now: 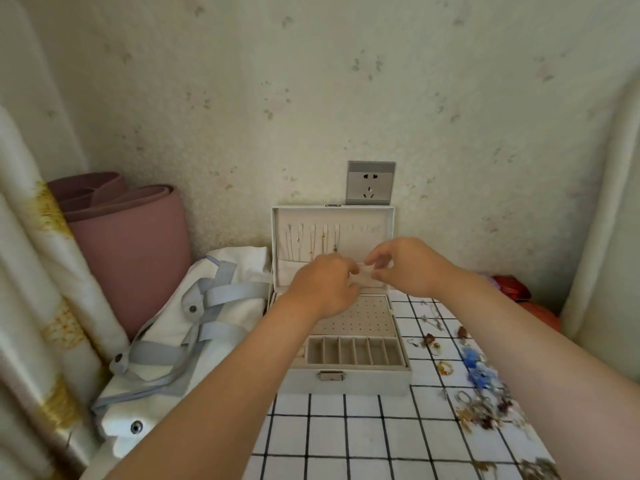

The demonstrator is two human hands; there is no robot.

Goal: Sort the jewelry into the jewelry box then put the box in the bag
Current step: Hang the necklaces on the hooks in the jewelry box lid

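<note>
Jewelry box (346,379) stands open at the back edge of the worktop (346,427). Its lid (367,220) is propped upright against the wall, probably so both tiers stay reachable without a hand to hold it. A few fine chains (325,237) already hang inside the lid, kept apart by their hooks. The ring slots (353,351) at the front and the perforated earring panel (367,317) behind them look unfilled.

The left hand (322,285) and right hand (405,268) meet above the box, in front of the lid. The fingers of both are curled narrow, pinching a small pale piece (365,271) between them. It is too blurred to name. Two hands on so small a thing suggests it is being opened or untangled over the box, so a slip would land inside.

The loose jewelry (481,372) lies strewn along the right edge of the worktop, near the right hand. The bag (166,327) slumps just off the left edge, beside the box, ready for the last step.
</note>
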